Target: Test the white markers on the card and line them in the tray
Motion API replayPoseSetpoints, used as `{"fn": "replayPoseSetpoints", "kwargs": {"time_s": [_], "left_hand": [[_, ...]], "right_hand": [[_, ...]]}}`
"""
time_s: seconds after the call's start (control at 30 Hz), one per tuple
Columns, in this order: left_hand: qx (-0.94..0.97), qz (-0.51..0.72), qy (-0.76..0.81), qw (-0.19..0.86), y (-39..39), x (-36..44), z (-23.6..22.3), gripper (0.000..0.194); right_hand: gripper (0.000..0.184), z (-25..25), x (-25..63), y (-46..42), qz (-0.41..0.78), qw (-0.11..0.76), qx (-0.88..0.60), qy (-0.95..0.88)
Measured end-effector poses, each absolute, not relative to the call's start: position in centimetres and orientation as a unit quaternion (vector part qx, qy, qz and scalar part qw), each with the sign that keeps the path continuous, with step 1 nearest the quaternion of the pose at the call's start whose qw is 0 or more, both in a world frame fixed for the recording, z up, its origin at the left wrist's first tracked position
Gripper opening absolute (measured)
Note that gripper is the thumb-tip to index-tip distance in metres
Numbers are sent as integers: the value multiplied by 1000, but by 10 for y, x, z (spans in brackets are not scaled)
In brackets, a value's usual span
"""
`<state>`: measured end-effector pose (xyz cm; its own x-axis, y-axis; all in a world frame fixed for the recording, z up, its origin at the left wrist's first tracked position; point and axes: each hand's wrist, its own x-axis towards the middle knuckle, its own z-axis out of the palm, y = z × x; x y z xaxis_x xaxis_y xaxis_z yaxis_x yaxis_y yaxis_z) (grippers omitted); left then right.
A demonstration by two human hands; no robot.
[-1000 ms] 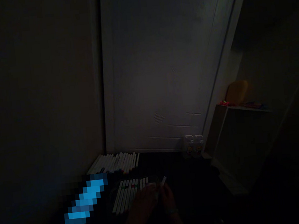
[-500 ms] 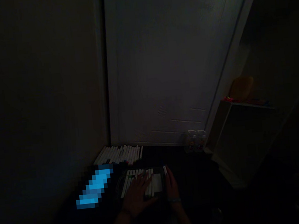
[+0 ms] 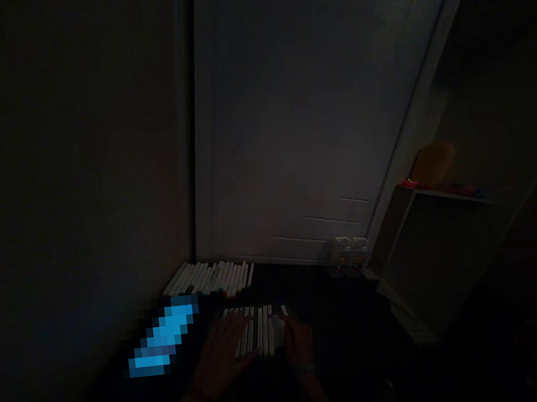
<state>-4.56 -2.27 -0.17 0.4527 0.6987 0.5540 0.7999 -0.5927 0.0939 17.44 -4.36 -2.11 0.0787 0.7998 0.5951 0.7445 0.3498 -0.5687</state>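
Head view, dark; all places taken from the case.
- Hands: 2. Left hand over the case's left part, fingers spread, nothing seen grasped; whether it presses on the case pens or hovers, cannot tell. Right hand at the case's right side, fingers closed on 1 held pen, white, its end blue.
- Case pens: at least 7 white, side by side; more may lie under the left hand. Bare pale section to their right.
- Back pens: 1 row, white with coloured ends, more than 10, too dim for an exact count; behind the case, to its left.
- Blue patch: 1, bright, pixelated, left of the case.
- Jugs: 2, clear, behind the case, to its right, by the pale panel.
- Shelf unit: 1, far right of the case; 1 yellow thing and small red bits on top.

Against 0.5 s ago: left hand has slid left, off the rightmost case pens. Right hand, then straighter-fingered, is now curled, the held pen closer to the case pens.
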Motion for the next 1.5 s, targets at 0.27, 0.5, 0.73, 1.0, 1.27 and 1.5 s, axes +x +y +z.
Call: {"fn": "replayPoseSetpoints", "kwargs": {"time_s": [0.27,0.5,0.73,1.0,1.27,1.5], "left_hand": [[-866,-230,-439,62,-7,-84,-12,72],[-865,-235,-441,43,-4,-84,-17,76],[-849,-278,-448,39,-9,-85,-21,70],[-838,-305,-444,84,-10,-40,3,53],[-847,-253,-462,68,3,38,-17,45],[-856,-252,-448,54,3,34,-18,45]], "right_hand": [[29,-11,169,-49,4,454,-596,-662],[31,-8,165,-51,14,453,-589,-669],[29,-2,163,-52,16,443,-561,-699],[28,-3,162,-51,28,456,-573,-681],[37,-8,166,-47,-12,436,-555,-708],[30,1,163,-57,-1,437,-563,-702]]}}
